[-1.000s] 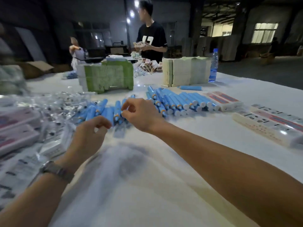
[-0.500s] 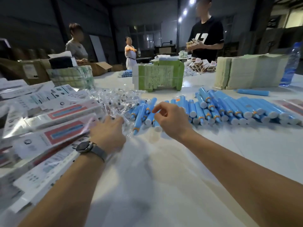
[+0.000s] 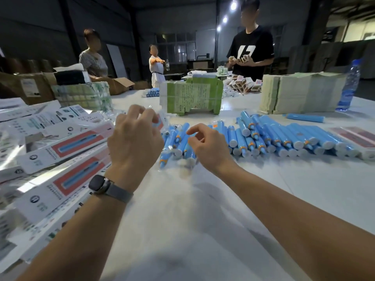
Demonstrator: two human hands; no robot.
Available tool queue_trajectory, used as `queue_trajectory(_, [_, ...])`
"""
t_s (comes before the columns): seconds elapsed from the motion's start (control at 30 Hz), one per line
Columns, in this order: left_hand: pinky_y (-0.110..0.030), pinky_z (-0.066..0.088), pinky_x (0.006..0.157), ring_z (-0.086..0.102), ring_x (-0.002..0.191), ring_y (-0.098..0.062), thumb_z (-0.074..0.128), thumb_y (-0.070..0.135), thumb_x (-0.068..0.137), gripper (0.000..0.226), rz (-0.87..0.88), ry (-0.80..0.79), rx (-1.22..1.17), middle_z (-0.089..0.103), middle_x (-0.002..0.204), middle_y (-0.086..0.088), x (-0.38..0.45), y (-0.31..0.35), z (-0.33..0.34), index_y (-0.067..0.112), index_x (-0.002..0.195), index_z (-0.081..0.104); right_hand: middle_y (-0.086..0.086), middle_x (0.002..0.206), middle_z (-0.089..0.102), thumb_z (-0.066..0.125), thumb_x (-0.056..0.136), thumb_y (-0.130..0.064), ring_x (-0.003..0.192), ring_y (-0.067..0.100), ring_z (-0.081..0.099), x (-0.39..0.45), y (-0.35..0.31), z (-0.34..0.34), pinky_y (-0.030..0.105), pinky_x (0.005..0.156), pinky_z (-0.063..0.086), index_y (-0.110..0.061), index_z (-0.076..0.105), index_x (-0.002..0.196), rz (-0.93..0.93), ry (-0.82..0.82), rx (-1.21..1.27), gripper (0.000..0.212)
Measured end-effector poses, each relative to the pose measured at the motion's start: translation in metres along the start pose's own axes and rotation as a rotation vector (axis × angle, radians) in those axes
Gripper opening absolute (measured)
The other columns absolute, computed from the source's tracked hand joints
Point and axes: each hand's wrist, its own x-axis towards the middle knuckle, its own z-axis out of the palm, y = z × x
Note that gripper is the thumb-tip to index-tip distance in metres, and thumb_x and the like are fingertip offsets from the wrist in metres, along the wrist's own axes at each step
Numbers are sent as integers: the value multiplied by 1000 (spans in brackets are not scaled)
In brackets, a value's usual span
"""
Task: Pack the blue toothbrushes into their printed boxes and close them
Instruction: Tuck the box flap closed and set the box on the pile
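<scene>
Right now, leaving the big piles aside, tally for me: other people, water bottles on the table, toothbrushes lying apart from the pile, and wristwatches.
Other people: 3 (one at far left, one at the back, one in a black shirt)
Water bottle: 1
Lone toothbrush: 1
Wristwatch: 1
Total: 6

The smooth blue plastic toothbrush handles (image 3: 272, 134) have a soft sheen, with matt pale grey end caps and thin orange rings. The flat white printed cardboard boxes (image 3: 67, 147) look glossy, catching glare across their red panels. Crinkled clear plastic wrappers (image 3: 162, 118) glint beside them. The white table covering (image 3: 203, 209) is matt and smooth. The dark wristwatch (image 3: 97, 184) has a glossy face and a matt grey band. The green-printed stack of folded paper cartons (image 3: 192, 96) looks dull.
</scene>
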Motion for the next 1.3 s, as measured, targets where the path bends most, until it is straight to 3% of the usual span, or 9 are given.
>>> queue_trajectory(0.1, [-21, 53, 69, 55, 98, -22, 44, 4, 84, 28, 18, 156, -418, 51, 115, -8, -4, 12, 6, 7, 109, 56, 0, 87, 63, 55, 95, -42, 74, 16, 62, 3, -5, -2, 33, 71, 49, -28, 53, 116, 159, -7, 266, 26])
queue_trajectory(0.3, [-22, 57, 69, 66, 95, -5, 56, 11, 88, 41, -239, -223, -1176, 49, 117, -3, -43, 44, 41, 30, 121, 40, -2, 83, 71, 58, 95, -28, 80, 15, 72, 7, -5, -10, 35, 65, 56, -29, 39, 133, 241, 6, 610, 42])
queue_trajectory(0.47, [-44, 58, 87, 65, 115, -20, 66, -1, 79, 73, -234, -364, -1296, 60, 127, -7, -54, 38, 65, 29, 136, 33, 6, 91, 65, 71, 86, -16, 77, 22, 69, 1, -1, -15, 42, 66, 56, -29, 44, 129, -5, -29, 340, 52])
queue_trajectory(0.57, [-45, 57, 88, 68, 111, -22, 82, 5, 66, 81, -347, -321, -1292, 66, 122, -4, -53, 37, 71, 24, 130, 37, 6, 94, 66, 75, 80, -36, 78, 27, 70, -6, -3, -17, 49, 71, 59, -29, 51, 118, -60, -158, 282, 46])
queue_trajectory(0.67, [-34, 59, 78, 69, 98, -11, 72, -3, 71, 79, -424, -286, -1286, 61, 115, -8, -50, 35, 72, 35, 124, 28, -1, 80, 66, 59, 81, -55, 70, 18, 64, -2, -2, -22, 34, 63, 54, -30, 63, 97, -65, -275, 405, 30])
queue_trajectory(0.8, [-18, 52, 65, 62, 84, -6, 65, 10, 64, 65, -475, -345, -1271, 54, 103, -1, -50, 35, 59, 39, 114, 36, -9, 86, 61, 59, 88, -38, 84, 9, 59, 21, 28, -45, 33, 77, 48, -26, 67, 102, 4, 87, -163, 20])
queue_trajectory(0.93, [-32, 52, 75, 62, 87, -14, 56, 9, 59, 56, -458, -532, -1289, 68, 100, -3, -54, 39, 52, 28, 111, 59, 3, 139, 45, 46, 95, -46, 132, 28, 33, 23, 62, -63, 40, 108, 30, -38, 46, 139, 175, -152, -758, 45])
queue_trajectory(1.1, [-59, 48, 95, 67, 101, -16, 50, 2, 49, 63, -486, -635, -1260, 74, 106, 1, -57, 40, 51, 27, 105, 62, 8, 143, 40, 50, 91, -54, 133, 32, 32, 25, 65, -67, 44, 97, 37, -32, 39, 141, 241, -157, -1035, 56])
queue_trajectory(1.3, [-67, 44, 97, 70, 102, -25, 45, -3, 47, 67, -461, -684, -1264, 75, 99, -2, -59, 34, 53, 18, 108, 64, 9, 122, 50, 59, 88, -18, 113, 33, 53, 22, 62, -73, 35, 74, 38, -19, 57, 122, 169, -133, -1050, 34])
